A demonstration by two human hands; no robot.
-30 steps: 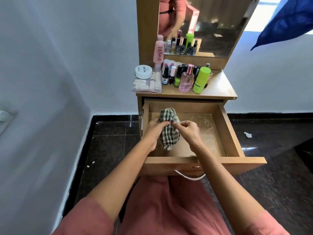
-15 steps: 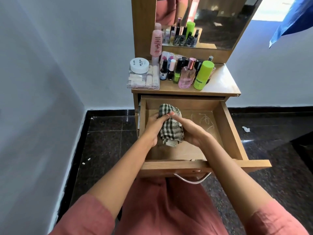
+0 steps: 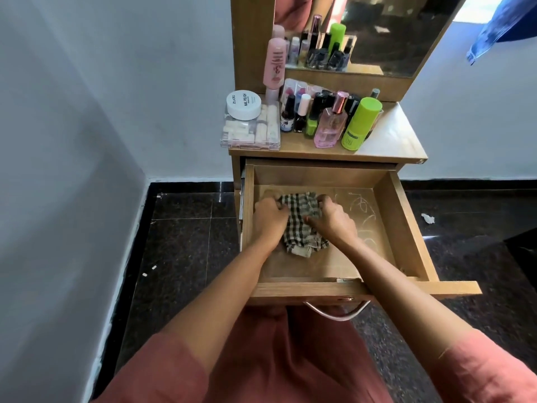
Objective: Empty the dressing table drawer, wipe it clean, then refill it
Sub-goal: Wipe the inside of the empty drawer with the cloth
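Only the head view to go on. The emptying part looks done to me: your drawer point(image 3: 406, 228) is pulled all the way out and there's nothing in it but the checked cloth point(image 3: 299, 225), which lies bunched on the drawer floor a bit toward 9 o'clock of its middle. Both your hands are clamped onto it, left hand point(image 3: 268, 219) on its 9 o'clock edge and right hand point(image 3: 334, 221) on its 3 o'clock edge, fingers curled into the fabric. So I'd say you're at the wiping stage. The pale scribbly marks point(image 3: 360, 210) at 3 o'clock of the cloth aren't wiped off yet, and the refill isn't started, since the bottles sit up on the counter point(image 3: 389, 138) at 12 o'clock.

Materials:
- The cloth is soft woven stuff, dark and cream check, rumpled, with a frayed-looking hem at 6 o'clock.
- The drawer is flat wood-grain board with a curved metal handle point(image 3: 337, 312).
- On the counter there's a round green bottle point(image 3: 360, 123), a squarish pink glass bottle point(image 3: 331, 126), a flat white jar point(image 3: 243, 104) on top of a clear plastic box point(image 3: 250, 135), and a tall pink tube point(image 3: 274, 65).
- The floor point(image 3: 186, 242) is glossy dark speckled tile.
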